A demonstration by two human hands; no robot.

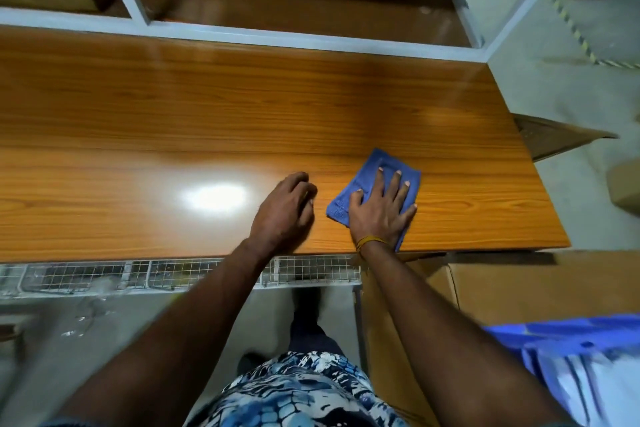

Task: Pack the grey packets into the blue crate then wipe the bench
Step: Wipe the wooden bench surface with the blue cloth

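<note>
Bench (173, 107) of orange wood carries a folded blue cloth (372, 184) near its front right edge. Right hand (381, 208) presses flat on the cloth, fingers straight and spread. Left hand (287, 208) rests just beside it, fingers loosely curled (holding nothing). Blue crate (554, 336) sits low at right, blurred.

Blue crate (585, 350) blurred, cut by right edge; left hand (285, 208) fingers curled under, hidden.

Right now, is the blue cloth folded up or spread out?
Folded. The blue cloth lies flat as a small neat pad with a layered edge, under the right hand pressing it on the bench.
</note>
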